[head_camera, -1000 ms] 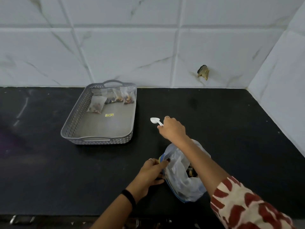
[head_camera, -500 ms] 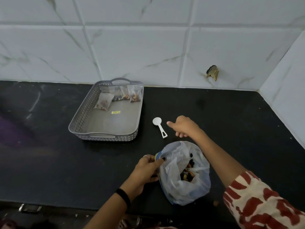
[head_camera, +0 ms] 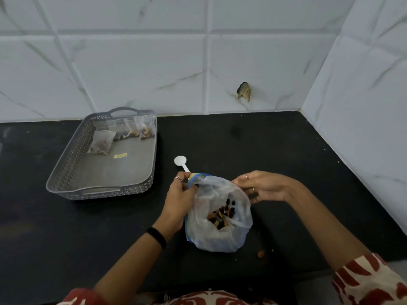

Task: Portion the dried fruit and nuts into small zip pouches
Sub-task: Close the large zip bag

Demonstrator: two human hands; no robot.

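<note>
Plastic bag (head_camera: 218, 219) mouth pinched, both hands (head_camera: 179, 199)

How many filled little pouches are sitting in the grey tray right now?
3, maybe more. One pouch lies flat at the far left of the tray; two lean on the back wall. They overlap, so another could be hidden.

Open nut bag (head_camera: 218, 216), filled pouches (head_camera: 123, 135) in tray.

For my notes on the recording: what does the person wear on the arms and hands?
The left hand has a ring on one finger, and a black band circles that wrist. The right hand shows two thin rings. A cream sleeve with red blotches covers the right upper arm; both forearms are bare.
</note>
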